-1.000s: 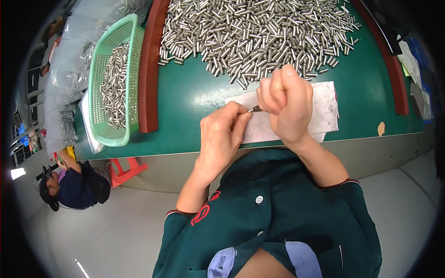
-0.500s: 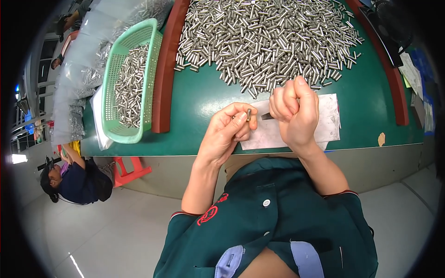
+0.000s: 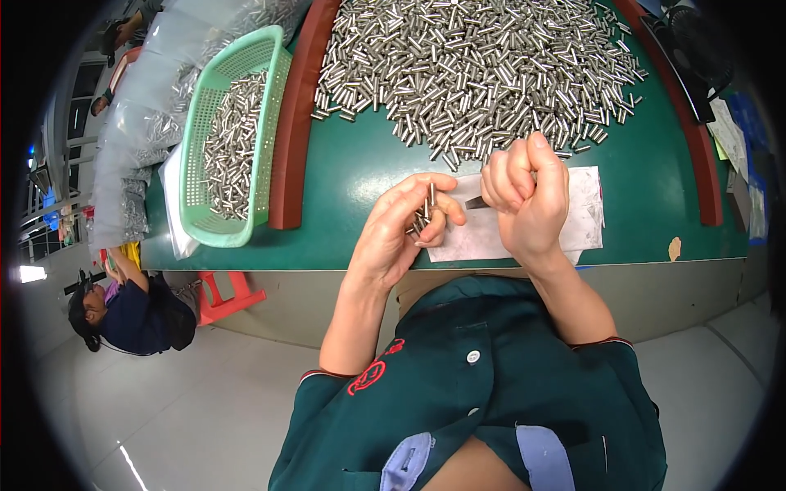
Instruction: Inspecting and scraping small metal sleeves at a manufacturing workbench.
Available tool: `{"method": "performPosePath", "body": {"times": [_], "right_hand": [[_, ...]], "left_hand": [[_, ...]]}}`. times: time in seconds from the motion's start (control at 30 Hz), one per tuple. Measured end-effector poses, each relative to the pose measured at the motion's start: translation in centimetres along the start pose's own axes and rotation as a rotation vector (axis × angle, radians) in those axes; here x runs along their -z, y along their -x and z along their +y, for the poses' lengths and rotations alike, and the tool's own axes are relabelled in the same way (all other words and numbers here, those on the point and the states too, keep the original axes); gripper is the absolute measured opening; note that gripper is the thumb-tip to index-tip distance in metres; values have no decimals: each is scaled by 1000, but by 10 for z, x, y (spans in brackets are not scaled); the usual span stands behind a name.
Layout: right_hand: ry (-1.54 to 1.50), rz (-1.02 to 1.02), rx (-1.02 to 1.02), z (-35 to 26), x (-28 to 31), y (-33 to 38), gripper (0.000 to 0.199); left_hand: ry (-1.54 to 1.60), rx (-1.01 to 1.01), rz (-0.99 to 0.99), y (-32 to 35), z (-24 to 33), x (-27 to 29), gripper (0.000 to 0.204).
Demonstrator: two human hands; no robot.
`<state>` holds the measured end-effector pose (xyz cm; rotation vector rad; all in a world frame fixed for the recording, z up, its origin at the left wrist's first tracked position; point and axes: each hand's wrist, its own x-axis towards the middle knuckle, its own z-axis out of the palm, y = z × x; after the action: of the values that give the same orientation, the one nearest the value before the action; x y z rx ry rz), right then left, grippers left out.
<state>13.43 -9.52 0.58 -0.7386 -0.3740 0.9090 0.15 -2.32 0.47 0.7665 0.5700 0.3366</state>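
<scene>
Several short metal pins [image 3: 422, 218] lie in the curled fingers of my left hand [image 3: 383, 237], one standing upright near the fingertips. My right hand [image 3: 530, 200] is closed in a fist around a dark tool with a flat, narrow tip [image 3: 475, 203]. The tip points toward my left hand, a small gap away from its fingers; the rest of the tool is hidden in the fist, so its kind does not show. Under both hands is a stained whitish cloth [image 3: 583, 217]. Beyond them spreads a large heap of the same metal pins [image 3: 483, 82].
A green plastic basket [image 3: 190, 192] holding pins stands left of a red-brown rail [image 3: 292, 155]. Another rail [image 3: 696, 155] borders the green table [image 3: 352, 176] on the right. Clear bags of metal parts [image 3: 135, 155] line the far left. A person [image 3: 135, 315] sits beyond, beside a red stool [image 3: 233, 299].
My left thumb and fingers have shifted, and more pins now show in that hand, where one was visible at the fingertips. My right fist has barely moved.
</scene>
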Motion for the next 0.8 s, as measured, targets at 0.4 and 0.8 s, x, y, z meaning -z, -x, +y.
{"method": "performPosePath", "body": {"times": [0.4,0.8], "right_hand": [[-10,2,0,-1,0,0,44],[-39,24,-11,-2,1,0,43]], "left_hand": [[-1879,-1323,1043,30,137,46,19],[-1486,-714,371,-28,2,-12,20]]}}
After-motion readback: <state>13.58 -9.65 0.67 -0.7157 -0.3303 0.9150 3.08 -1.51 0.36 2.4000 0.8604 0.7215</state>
